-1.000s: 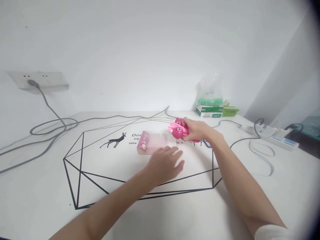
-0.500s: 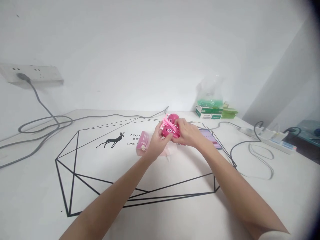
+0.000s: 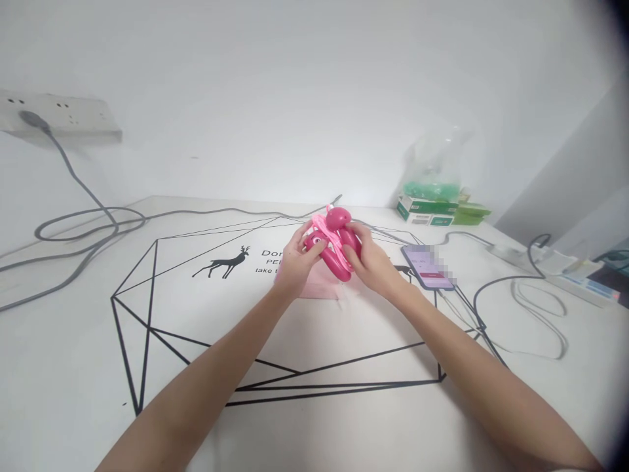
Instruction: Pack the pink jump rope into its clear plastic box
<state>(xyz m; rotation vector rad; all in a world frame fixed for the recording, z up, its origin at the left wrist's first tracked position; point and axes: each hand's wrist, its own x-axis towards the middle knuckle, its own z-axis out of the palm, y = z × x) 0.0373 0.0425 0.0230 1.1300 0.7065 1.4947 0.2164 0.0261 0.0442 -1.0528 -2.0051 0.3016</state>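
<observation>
Both hands hold what looks like a pink skipping rope, raised above the table. It has two dark pink, rounded handles, one with a cartoon eye, and a lighter pink cord bundled between them. My left hand is closed on its left side, thumb on the handle with the eye. On the right side, my right hand grips the other handle, with its thumb in front. Below and behind the hands lies a pink, partly see-through package, largely covered by my left hand and the rope.
A phone lies right of my right hand. Boxes with a plastic bag on top stand at the back right. Cables and a power strip run along the right, and a grey cable loops on the left. The white table bears a deer print.
The rope has been turned in my hands, so its handles now show more from the side. My right hand has shifted to its right edge. The view has also moved slightly, uncovering the phone.
</observation>
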